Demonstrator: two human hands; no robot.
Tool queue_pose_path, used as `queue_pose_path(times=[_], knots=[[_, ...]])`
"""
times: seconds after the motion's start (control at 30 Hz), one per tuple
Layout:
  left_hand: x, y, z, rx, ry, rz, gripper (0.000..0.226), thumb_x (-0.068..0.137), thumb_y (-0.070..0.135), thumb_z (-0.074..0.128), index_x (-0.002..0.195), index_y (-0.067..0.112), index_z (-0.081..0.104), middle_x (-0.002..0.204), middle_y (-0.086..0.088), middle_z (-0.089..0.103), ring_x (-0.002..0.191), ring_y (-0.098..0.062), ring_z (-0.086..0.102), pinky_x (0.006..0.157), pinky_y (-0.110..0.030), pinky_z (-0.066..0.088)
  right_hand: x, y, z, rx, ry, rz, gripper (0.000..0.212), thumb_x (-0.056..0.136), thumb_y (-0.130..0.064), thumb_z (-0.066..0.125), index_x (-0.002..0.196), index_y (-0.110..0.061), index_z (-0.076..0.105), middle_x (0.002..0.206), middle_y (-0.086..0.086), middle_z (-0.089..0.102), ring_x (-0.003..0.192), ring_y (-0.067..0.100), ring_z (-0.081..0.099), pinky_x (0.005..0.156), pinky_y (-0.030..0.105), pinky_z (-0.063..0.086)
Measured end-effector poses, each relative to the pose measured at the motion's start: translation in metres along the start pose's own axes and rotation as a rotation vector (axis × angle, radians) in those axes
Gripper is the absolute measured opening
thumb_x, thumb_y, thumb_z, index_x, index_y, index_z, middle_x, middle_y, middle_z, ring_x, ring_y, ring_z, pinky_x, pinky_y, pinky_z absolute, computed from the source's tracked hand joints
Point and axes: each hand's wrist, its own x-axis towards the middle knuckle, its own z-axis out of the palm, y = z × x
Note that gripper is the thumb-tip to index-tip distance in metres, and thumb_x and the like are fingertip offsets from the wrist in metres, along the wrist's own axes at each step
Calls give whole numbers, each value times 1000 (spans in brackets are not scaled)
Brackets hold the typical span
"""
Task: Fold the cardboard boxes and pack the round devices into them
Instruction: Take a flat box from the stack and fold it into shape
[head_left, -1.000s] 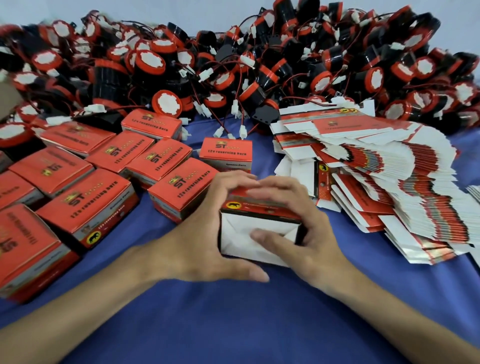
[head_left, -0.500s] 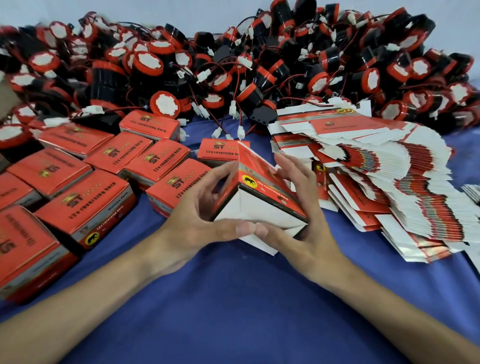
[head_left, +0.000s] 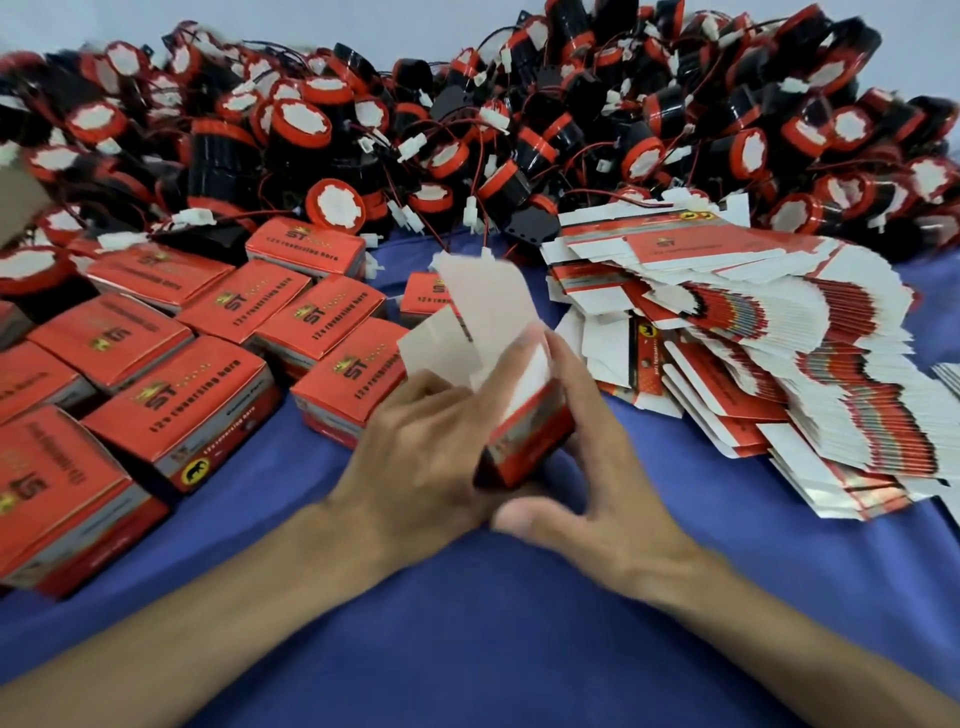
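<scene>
Cardboard box (head_left: 524, 441), red with a grey band, sits tilted between both hands at the middle of the view, over the blue cloth (head_left: 467, 649). Its open end points up and away from the person. Its white flaps (head_left: 488, 312) stand unfolded above the fingers, blurred by motion.

The left hand (head_left: 426, 457) holds the box from the left. Its forefinger lies straight along the open edge and the other fingers are curled against the near flap. Its thumb is hidden, so how it grips underneath cannot be told. The right hand (head_left: 597, 499) grips the box from the right. Its fingers are pressed together along the far side and its thumb is tucked under the near lower corner.

Just left of the hands, finished boxes (head_left: 208, 400) lie closed in loose rows, their red lids up and printed with black lettering. To the right, a fanned stack of flat boxes (head_left: 779, 364) slumps across the cloth, its white edges showing. Its nearest sheets are just beside the right hand's fingers.

Along the back, a deep pile of round devices (head_left: 311, 124) stretches from edge to edge. They are black drums with red rims and white faces, tangled with thin red wires and small white plugs (head_left: 410, 148).
</scene>
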Motion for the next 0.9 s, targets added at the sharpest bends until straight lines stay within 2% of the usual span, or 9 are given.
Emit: queue_pose_path(times=[0.1,0.17,0.23,0.33,0.43,0.57,0.67,0.8,0.9], knots=[[0,-1,0,-156,-140,3,89,85,52,52,148,14,2,121,-2,50,111,-5,46,102,-24,27,7,-2,3,-129,133,57,74,63,-52,76,126,-47,39,119,-26,57,114,-1,55,92,18,46],[-1,1,-4,-249,-52,-151,105,72,55,64,148,14,4,123,7,37,122,4,31,107,-26,23,11,3,-7,-160,189,105,62,69,-40,79,121,-41,45,114,-20,62,111,1,59,95,23,47],[0,1,-7,-253,65,-258,102,70,51,68,146,12,13,125,10,33,124,-8,32,108,-30,26,15,9,-19,-103,175,192,58,74,-24,77,124,-28,50,118,-13,64,112,4,59,100,33,47],[4,-2,-6,-329,80,-428,102,71,46,71,148,14,13,145,1,23,140,-20,25,115,-41,28,18,14,-34,-13,-21,233,62,77,-19,67,135,-23,46,126,-12,62,119,3,56,102,30,46],[6,-4,-6,-472,-3,-572,107,69,41,77,145,35,2,151,9,22,143,-6,23,116,-26,26,21,18,-45,-41,-266,200,76,71,-7,50,143,-28,40,139,-19,50,133,1,40,107,22,34],[4,-7,-3,-496,34,-581,103,70,32,79,141,44,6,142,22,29,135,1,33,110,-24,34,44,22,-51,-253,75,56,57,66,5,36,110,-18,64,115,-13,62,110,-4,55,92,14,41],[2,-8,-1,-446,7,-559,103,70,36,80,148,35,12,137,11,36,129,-8,41,106,-32,40,85,23,-55,-478,217,-84,46,77,20,39,106,-1,68,105,7,66,96,8,57,81,17,42],[1,-6,2,-304,-125,-477,101,74,44,76,150,21,14,137,11,32,131,1,31,108,-12,24,152,33,-57,-772,26,-120,38,89,10,52,124,2,60,130,21,53,120,27,51,96,16,33],[0,-4,3,-162,-131,-409,87,81,30,67,148,21,12,135,5,33,125,-8,33,107,-7,13,192,55,-56,-1066,-171,217,49,99,-31,50,144,-12,42,150,20,29,137,35,31,110,36,26]])
